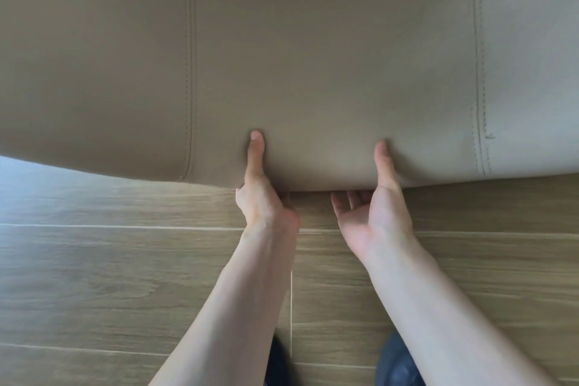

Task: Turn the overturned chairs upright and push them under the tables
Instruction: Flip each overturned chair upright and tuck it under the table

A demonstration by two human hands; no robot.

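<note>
Two bare hands meet the lower edge of a tan upholstered chair (313,56) in the head view, the only view given. The chair's padded panel fills the whole upper half of the picture, from nine o'clock across twelve to three o'clock, with two stitched seams running down it, one left of centre and one toward the right. Which part of the chair this panel is cannot be told, nor whether the chair stands upright. The left hand (263,197), just left of centre, pinches the panel's bottom edge: its thumb lies flat up the near face and dents the padding, while its fingers are tucked behind the edge and hidden. The right hand (372,213), just right of centre, grips the same edge: its thumb presses up the near face, and its fingers curl under the rim with the tips showing below it. The two hands are near each other but apart. Both forearms come in from six o'clock, bare. Below the panel, from eight o'clock to four o'clock, lies a wood-look plank floor (109,260) with pale joints. At six o'clock, dark trouser legs (398,363) show between and beneath the forearms.
</note>
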